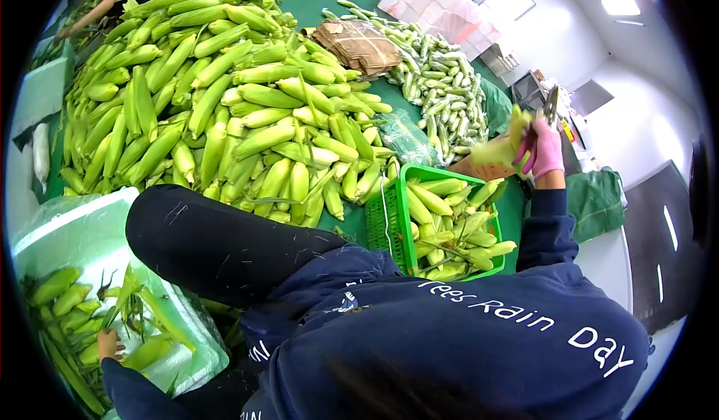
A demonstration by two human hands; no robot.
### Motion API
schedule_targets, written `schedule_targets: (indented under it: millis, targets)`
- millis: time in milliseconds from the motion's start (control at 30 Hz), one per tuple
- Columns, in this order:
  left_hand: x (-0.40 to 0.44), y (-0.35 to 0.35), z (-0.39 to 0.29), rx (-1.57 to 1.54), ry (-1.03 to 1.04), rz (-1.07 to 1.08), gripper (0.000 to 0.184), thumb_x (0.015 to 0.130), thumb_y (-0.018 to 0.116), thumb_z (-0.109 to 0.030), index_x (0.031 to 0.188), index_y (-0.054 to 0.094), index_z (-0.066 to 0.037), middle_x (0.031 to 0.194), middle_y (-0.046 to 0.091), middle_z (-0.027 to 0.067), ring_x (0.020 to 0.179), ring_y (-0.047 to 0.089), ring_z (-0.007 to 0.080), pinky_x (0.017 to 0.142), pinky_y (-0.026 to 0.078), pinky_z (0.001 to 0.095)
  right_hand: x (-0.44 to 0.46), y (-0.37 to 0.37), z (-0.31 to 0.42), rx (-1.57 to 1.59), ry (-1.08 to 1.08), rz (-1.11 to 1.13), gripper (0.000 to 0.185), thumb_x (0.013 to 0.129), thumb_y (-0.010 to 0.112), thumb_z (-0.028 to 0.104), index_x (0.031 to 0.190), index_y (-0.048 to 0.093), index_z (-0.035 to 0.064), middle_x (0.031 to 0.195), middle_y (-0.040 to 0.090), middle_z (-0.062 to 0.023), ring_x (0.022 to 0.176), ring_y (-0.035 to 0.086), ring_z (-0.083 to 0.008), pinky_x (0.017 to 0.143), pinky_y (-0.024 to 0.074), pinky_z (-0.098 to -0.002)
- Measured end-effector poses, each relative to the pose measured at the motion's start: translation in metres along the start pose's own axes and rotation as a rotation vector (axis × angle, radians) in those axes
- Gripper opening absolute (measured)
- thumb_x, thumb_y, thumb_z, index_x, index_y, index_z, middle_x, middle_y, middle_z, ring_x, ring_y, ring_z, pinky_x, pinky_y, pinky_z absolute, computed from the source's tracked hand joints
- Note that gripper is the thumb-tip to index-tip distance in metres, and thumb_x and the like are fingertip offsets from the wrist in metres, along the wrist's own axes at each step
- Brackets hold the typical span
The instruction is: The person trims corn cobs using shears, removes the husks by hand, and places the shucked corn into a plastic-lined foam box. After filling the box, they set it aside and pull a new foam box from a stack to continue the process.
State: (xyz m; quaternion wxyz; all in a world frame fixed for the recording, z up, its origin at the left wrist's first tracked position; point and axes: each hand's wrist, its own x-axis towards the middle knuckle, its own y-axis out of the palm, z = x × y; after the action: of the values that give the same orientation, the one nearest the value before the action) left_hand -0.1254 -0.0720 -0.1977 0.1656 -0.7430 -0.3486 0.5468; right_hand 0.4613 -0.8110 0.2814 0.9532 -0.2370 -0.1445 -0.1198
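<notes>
My right hand (pixel 547 149), in a pink glove, is raised at the right with its fingers closed round a metal tool (pixel 553 107) that looks like shears. Against those fingers is a blurred ear of corn (pixel 494 152) with pale green husk; how it is held is unclear. Below stands a green plastic crate (pixel 391 225) holding several ears of corn (pixel 457 225). At the lower left, my bare left hand (pixel 111 344) reaches into a white foam box (pixel 75 221) among husks and green corn (pixel 150 351). Its fingers are curled, and whatever is in them is hidden.
A big heap of unshucked corn (pixel 225 105) covers the green surface ahead. Beyond it are flattened cardboard (pixel 359 45) and a pile of wrapped green vegetables (pixel 446 83). Another person's arm (pixel 93 17) shows at the top left. A green sack (pixel 595 206) stands at the right.
</notes>
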Motion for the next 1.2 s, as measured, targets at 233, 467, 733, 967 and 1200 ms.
schedule_targets:
  millis: [233, 467, 733, 967, 1200]
  targets:
    - [0.048, -0.04, 0.037, -0.326, 0.494, -0.308, 0.032, 0.099, 0.055, -0.028, 0.119, 0.057, -0.003, 0.114, 0.065, 0.0156, 0.102, 0.063, 0.0313, 0.087, 0.049, 0.0472, -0.035, 0.12, -0.046, 0.559, 0.495, 0.786, 0.028, 0.095, 0.057, 0.035, 0.098, 0.064, 0.0078, 0.094, 0.067, -0.0117, 0.089, 0.061, -0.03, 0.08, 0.0513, -0.0487]
    - [-0.035, -0.075, 0.057, -1.623, 0.0, -1.002, 0.025, 0.091, 0.048, -0.025, 0.109, 0.059, -0.01, 0.1, 0.064, 0.0062, 0.092, 0.062, 0.0231, 0.081, 0.045, 0.0439, -0.212, 0.313, 0.033, 0.778, 0.743, 1.789, 0.075, 0.091, 0.063, 0.045, 0.144, 0.039, -0.0024, 0.124, 0.061, -0.0158, 0.115, 0.058, -0.0324, 0.102, 0.0454, -0.0474]
    - [-0.05, 0.091, -0.024, 0.072, -0.506, -0.661, 0.02, 0.079, 0.072, -0.016, 0.092, 0.068, -0.003, 0.093, 0.07, 0.0207, 0.085, 0.07, 0.0383, 0.078, 0.055, 0.0464, -0.304, 0.347, 0.059, 0.469, 1.488, 1.965, 0.078, 0.081, 0.068, 0.023, 0.146, 0.035, -0.0063, 0.137, 0.051, -0.0305, 0.131, 0.049, -0.0413, 0.111, 0.0396, -0.0508]
    - [-0.042, 0.153, -0.047, -1.256, -0.452, -1.062, 0.068, 0.085, 0.072, -0.027, 0.135, 0.037, 0.004, 0.129, 0.053, 0.0315, 0.114, 0.057, 0.0442, 0.097, 0.047, 0.0503, -0.314, 0.397, 0.069, 0.382, 1.306, 2.206, 0.072, 0.08, 0.064, 0.022, 0.141, 0.039, -0.0085, 0.123, 0.059, -0.0221, 0.126, 0.051, -0.0433, 0.111, 0.0368, -0.0521]
    - [-0.198, 0.031, -0.17, -1.838, 0.388, -0.494, 0.055, 0.093, 0.064, -0.034, 0.136, 0.04, -0.009, 0.12, 0.055, 0.0127, 0.105, 0.06, 0.0273, 0.087, 0.055, 0.0436, -0.321, 0.451, 0.158, 0.465, 0.246, 2.423, 0.077, 0.076, 0.069, 0.015, 0.144, 0.037, -0.0027, 0.115, 0.056, -0.0094, 0.106, 0.055, -0.0219, 0.097, 0.0458, -0.0367]
